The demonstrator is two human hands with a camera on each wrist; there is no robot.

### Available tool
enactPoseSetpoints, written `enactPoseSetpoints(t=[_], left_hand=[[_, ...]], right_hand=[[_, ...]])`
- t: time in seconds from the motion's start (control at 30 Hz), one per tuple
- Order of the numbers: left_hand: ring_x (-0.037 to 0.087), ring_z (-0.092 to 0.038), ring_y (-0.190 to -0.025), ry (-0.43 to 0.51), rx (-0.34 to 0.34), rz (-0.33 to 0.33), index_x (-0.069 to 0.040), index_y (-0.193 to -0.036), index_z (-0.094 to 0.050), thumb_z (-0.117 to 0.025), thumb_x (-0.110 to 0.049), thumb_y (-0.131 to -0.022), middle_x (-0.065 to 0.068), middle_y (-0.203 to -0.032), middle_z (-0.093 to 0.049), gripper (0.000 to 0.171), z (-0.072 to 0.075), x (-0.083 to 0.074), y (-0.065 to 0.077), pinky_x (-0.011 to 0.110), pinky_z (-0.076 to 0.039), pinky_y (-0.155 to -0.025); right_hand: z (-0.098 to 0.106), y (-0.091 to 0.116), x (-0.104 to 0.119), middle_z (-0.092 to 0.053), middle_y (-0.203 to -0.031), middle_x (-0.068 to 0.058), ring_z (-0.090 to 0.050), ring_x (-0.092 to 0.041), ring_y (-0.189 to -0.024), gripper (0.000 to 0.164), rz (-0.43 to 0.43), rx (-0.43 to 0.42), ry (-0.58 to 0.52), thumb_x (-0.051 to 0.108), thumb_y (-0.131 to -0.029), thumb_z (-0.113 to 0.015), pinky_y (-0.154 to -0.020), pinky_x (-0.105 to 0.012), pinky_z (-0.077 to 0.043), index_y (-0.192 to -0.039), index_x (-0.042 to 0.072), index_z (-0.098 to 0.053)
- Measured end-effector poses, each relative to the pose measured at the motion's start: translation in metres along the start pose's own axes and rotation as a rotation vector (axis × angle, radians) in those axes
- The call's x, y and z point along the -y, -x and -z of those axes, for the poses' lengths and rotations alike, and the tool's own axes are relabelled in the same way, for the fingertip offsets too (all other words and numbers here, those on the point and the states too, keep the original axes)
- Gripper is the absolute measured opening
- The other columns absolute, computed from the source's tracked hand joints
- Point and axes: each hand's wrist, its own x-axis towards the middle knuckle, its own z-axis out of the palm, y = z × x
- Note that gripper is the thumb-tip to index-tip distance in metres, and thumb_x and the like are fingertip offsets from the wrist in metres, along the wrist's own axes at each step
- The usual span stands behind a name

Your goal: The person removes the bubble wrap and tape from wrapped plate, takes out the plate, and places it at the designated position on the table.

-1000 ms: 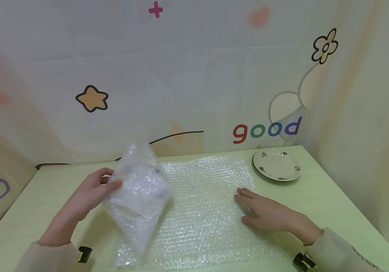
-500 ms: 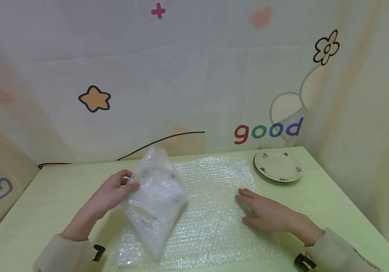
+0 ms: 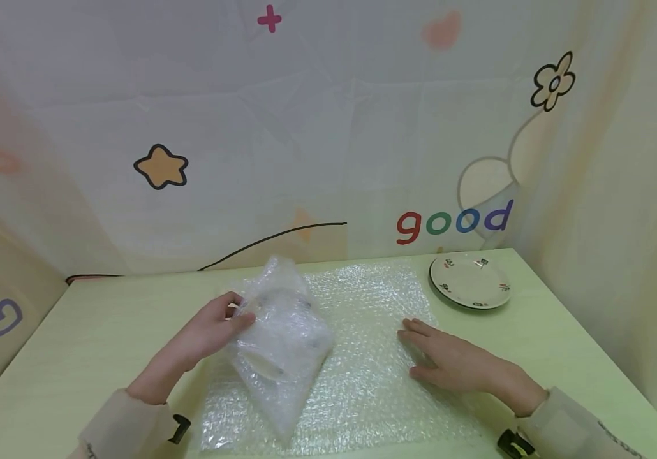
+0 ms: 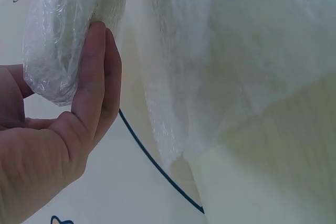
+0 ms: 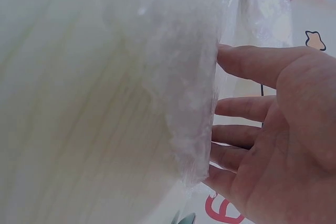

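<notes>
My left hand (image 3: 214, 328) grips the left edge of a bubble-wrapped plate (image 3: 285, 344), thumb on the near face and fingers behind. Its wrap comes to points at top and bottom, and small dark prints show faintly through. In the left wrist view the folded edge of this bundle (image 4: 58, 45) sits between thumb and fingers. The bundle hangs tilted over a flat bubble wrap sheet (image 3: 369, 382), covering part of its left side. My right hand (image 3: 460, 360) touches the sheet's right side, fingers spread and fairly straight; the right wrist view shows its fingertips (image 5: 226, 53) at the sheet.
A small stack of floral-patterned plates (image 3: 469, 284) stands at the table's back right, just past the sheet's corner. The pale green table (image 3: 104, 331) ends at a patterned cloth backdrop (image 3: 328, 140), which also rises along both sides.
My left hand has carried the wrapped plate to the right and slightly down, over the bubble wrap sheet. The right hand keeps its place on the sheet.
</notes>
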Motion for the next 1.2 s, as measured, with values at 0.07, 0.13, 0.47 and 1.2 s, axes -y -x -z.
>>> enactPoseSetpoints(t=[0.07,0.13,0.47,1.2], left_hand=[[0.022,-0.062,-0.082,0.002,0.007,0.009,0.004,-0.121,-0.052,-0.063,-0.020,-0.103,0.012,-0.100,-0.064,0.032,-0.002,-0.001,-0.001,0.035,-0.052,-0.072],[0.022,-0.061,-0.082,-0.004,0.013,0.013,0.003,-0.121,-0.052,-0.063,-0.022,-0.103,0.012,-0.099,-0.064,0.032,-0.005,-0.001,-0.003,0.035,-0.051,-0.072],[0.022,-0.062,-0.084,0.003,0.029,0.008,0.002,-0.120,-0.053,-0.063,-0.026,-0.104,0.012,-0.102,-0.064,0.034,-0.013,0.000,-0.012,0.035,-0.051,-0.075],[0.023,-0.057,-0.091,-0.050,0.064,-0.002,0.002,-0.119,-0.060,-0.067,-0.034,-0.102,0.009,-0.105,-0.061,0.041,-0.034,-0.008,-0.021,0.036,-0.049,-0.077]], right_hand=[[0.000,0.000,0.000,-0.031,-0.162,-0.025,-0.027,-0.043,-0.150,0.064,0.003,-0.001,0.001,0.028,-0.100,-0.069,-0.115,-0.058,-0.030,-0.151,-0.003,-0.046],[0.000,0.000,0.000,-0.031,-0.162,-0.025,-0.027,-0.043,-0.150,0.064,0.003,0.000,0.000,0.028,-0.100,-0.069,-0.115,-0.058,-0.030,-0.151,-0.002,-0.045],[0.002,-0.002,0.001,-0.031,-0.162,-0.024,-0.027,-0.042,-0.150,0.064,0.006,-0.006,0.009,0.029,-0.100,-0.069,-0.116,-0.058,-0.030,-0.152,-0.001,-0.045],[0.001,0.001,0.004,-0.032,-0.161,-0.025,-0.027,-0.044,-0.149,0.064,-0.002,0.001,-0.007,0.027,-0.099,-0.070,-0.115,-0.059,-0.030,-0.151,-0.003,-0.046]])
